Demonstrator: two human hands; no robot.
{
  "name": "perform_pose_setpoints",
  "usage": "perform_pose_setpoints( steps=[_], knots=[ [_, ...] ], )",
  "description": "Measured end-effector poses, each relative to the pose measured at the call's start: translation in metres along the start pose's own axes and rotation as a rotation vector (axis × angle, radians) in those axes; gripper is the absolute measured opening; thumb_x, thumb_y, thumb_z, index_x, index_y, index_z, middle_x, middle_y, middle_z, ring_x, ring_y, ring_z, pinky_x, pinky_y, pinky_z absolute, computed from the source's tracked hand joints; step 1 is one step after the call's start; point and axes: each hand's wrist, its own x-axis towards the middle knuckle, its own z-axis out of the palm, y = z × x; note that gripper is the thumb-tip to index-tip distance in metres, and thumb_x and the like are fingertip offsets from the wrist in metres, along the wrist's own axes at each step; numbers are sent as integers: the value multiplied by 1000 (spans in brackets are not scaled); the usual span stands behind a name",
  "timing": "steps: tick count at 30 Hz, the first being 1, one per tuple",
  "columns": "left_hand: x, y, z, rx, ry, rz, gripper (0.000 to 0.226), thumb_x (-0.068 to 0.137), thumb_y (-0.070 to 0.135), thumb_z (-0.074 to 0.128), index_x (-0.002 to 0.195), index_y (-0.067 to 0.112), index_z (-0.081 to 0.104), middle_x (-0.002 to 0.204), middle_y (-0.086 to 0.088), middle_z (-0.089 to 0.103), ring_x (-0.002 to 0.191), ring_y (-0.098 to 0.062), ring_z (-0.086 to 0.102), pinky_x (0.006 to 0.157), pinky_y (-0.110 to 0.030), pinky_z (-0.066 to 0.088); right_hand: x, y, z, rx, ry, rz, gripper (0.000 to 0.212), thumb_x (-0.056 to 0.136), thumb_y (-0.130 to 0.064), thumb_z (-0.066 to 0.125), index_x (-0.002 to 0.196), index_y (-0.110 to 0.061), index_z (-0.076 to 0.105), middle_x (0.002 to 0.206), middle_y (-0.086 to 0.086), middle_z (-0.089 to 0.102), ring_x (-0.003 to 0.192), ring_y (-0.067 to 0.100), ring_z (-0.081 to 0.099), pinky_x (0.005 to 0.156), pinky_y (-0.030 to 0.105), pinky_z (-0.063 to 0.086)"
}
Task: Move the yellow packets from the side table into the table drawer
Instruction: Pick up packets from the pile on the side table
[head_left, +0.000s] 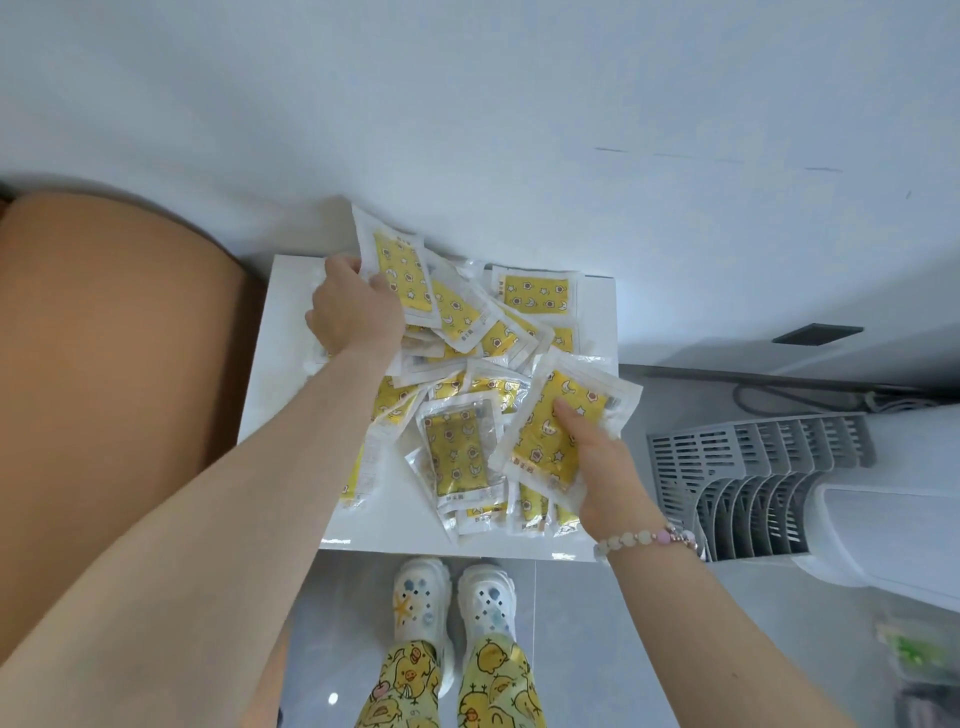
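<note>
Packets (460, 449) between left hand (356, 312) and right hand (605, 467) are showing yellow panels with white stars and moons. Side table (283, 332) beneath them is showing white. Bracelet (649, 538) behind the right hand is showing pink and pale beads.

Packets (457, 452) lie heaped on the side table (270, 364), grille (753, 478) to its right.
</note>
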Motion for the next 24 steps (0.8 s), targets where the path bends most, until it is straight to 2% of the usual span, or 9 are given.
perform_pose_setpoints(
  steps=[3, 5, 8, 12, 14, 17, 20, 22, 24],
  knots=[
    [-33, 7, -14, -374, 51, 56, 7, 93, 14, 51, 100, 13, 50, 93, 4, 58, 85, -12, 55, 75, -17, 44, 1, -6, 6, 0, -7, -17, 19, 79, -32, 73, 92, -21, 65, 96, 3, 72, 95, 25, 67, 94, 47, 50],
    [-64, 9, -23, -530, 61, 86, 9, 91, 12, 55, 90, 17, 48, 80, 13, 53, 70, 3, 54, 62, -5, 41, 1, -9, 11, 9, -14, -14, 21, 80, -33, 71, 96, -21, 65, 99, 4, 71, 97, 26, 67, 95, 47, 49],
    [-107, 1, -32, -653, -30, 62, 21, 90, 13, 59, 80, 28, 48, 74, 15, 54, 61, 9, 52, 58, -7, 43, 0, -9, 15, 44, -63, 9, 20, 86, -35, 64, 101, -22, 65, 106, 5, 71, 101, 27, 66, 97, 49, 48],
    [-149, -20, -25, -651, -206, -27, 20, 89, 12, 61, 78, 26, 50, 72, 11, 55, 59, 8, 50, 57, -6, 40, -6, -8, 9, 223, -249, 25, 38, 92, -53, 44, 108, -26, 66, 113, 6, 70, 103, 28, 66, 89, 48, 51],
    [-165, -29, -16, -600, -269, -99, 18, 89, 13, 62, 79, 24, 52, 75, 10, 57, 59, 9, 50, 57, -5, 39, -9, -2, 6, 197, -312, 17, 46, 88, -58, 45, 108, -23, 67, 110, 9, 70, 101, 29, 68, 85, 46, 54],
    [-179, -37, -5, -528, -294, -127, 13, 87, 16, 65, 80, 24, 56, 76, 12, 62, 63, 12, 54, 58, -3, 39, -14, 10, 6, 47, -180, 5, 42, 76, -41, 70, 108, -14, 68, 101, 11, 73, 93, 30, 69, 85, 46, 55],
    [-176, -44, 1, -441, -358, -123, 10, 86, 27, 66, 79, 27, 59, 74, 14, 64, 68, 12, 56, 58, -2, 39, -12, 21, 0, 29, -102, -20, 39, 61, -32, 77, 96, -15, 70, 89, 7, 75, 78, 24, 72, 70, 38, 58],
    [-164, -50, 5, -411, -334, -210, 11, 85, 35, 64, 78, 30, 59, 79, 16, 64, 75, 8, 58, 59, -6, 39, -9, 24, -9, 52, -66, -15, 29, 66, -31, 77, 91, -18, 70, 81, 2, 75, 69, 18, 73, 58, 30, 57],
    [-152, -60, 15, -398, -253, -360, 19, 84, 36, 65, 94, 20, 59, 99, 7, 64, 89, -5, 59, 70, -14, 39, -5, 26, -19, 64, 15, -3, 18, 74, -30, 75, 87, -19, 68, 76, -1, 75, 63, 15, 71, 53, 26, 55]
  ],
)
